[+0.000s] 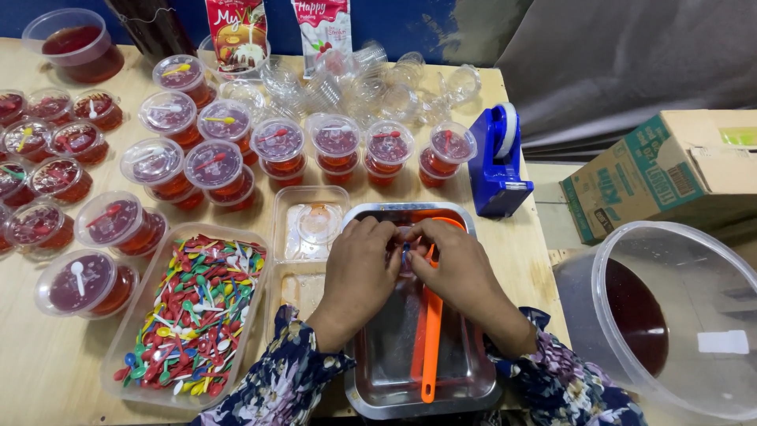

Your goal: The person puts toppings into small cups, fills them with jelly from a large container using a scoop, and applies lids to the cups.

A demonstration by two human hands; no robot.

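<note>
Floral sleeves frame the bottom of the view, and from them the left hand [359,272] and right hand [457,272] come together over a steel tray [378,386]. Between their fingertips is a small cup [404,246], mostly hidden, held just above the far end of the tray. A blue spoon [405,251] shows in the gap between the thumbs. The fingers of both hands are curled in and pinched on the cup from either side, with the thumbs on top.

Judging by the sealed cups nearby, each with a spoon under its lid, the step in hand looks like closing this cup with its spoon. Seating a lid would call for even pressure all round the rim, with the cup kept level so nothing spills.

An orange spatula [430,347] lies lengthwise in the tray under the right hand. Touching the tray's left side is a clear box [315,225] with what seem to be lids in it. Left of that is a tub [126,331] heaped with coloured spoons [197,308].

Beyond these, sealed cups of red jelly [214,166] crowd the table [47,371], some of them stacked, and spread to its left edge. Behind them is a pile of empty clear cups [355,79], and two pudding sachets [236,31] stand further back.

A blue tape dispenser [495,166] stands just right of the tray's far corner. Off the table to the right are a cardboard box [654,173] and a large clear bucket [710,276] with dark red liquid in it.
</note>
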